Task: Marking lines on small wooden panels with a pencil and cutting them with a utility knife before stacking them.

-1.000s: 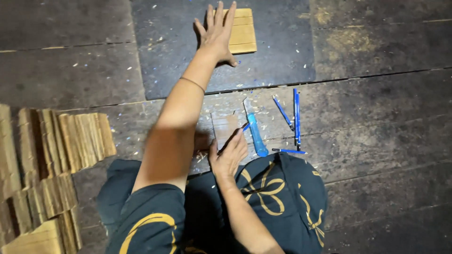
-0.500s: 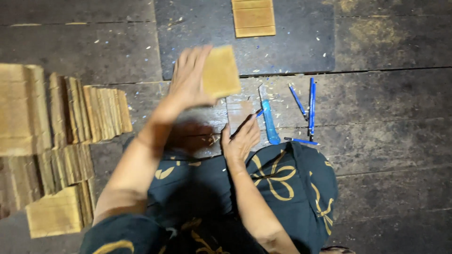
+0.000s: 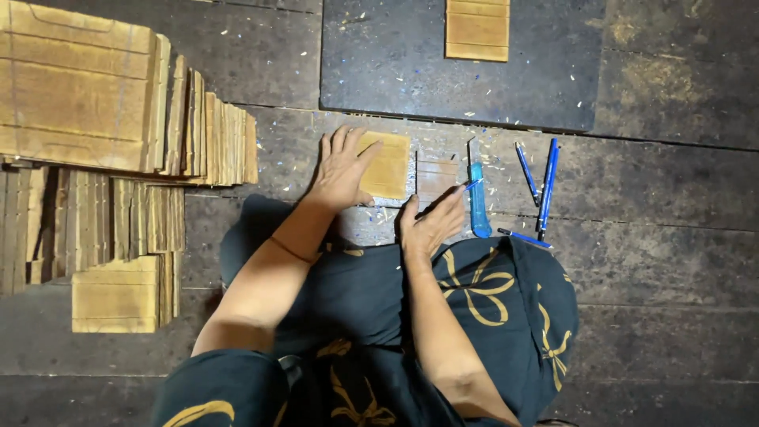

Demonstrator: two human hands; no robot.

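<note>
Biggest thing going on: the left hand [image 3: 341, 172] was stretched way up to the dark mat [image 3: 379, 71] at the top of the frame a second ago, then carried a tan square card [image 3: 387, 164] back through the air, and now it's pressing that card flat onto the wooden floor [image 3: 672, 198] just above the person's lap, middle of the frame. So one piece has come off the mat and landed in the working spot, while the other tan sheet [image 3: 477, 29] sits up at the top edge on the mat. The left hand is spread wide, palm and fingers down over the card's left part, not gripping it. The right hand [image 3: 431, 221] hasn't really moved; it's loosely curled with a thin pen-like tool [image 3: 455, 195] pinched in its fingers, tip over a smaller ruled piece [image 3: 436, 175] just right of the card. The card itself looks plain, yellowish, roughly square, lying flat with its right half showing. Further right lie a light blue cutter [image 3: 478, 202] and several blue pens [image 3: 545, 190]. Stacks of tan strips [image 3: 118, 158] fill the left side.
</note>
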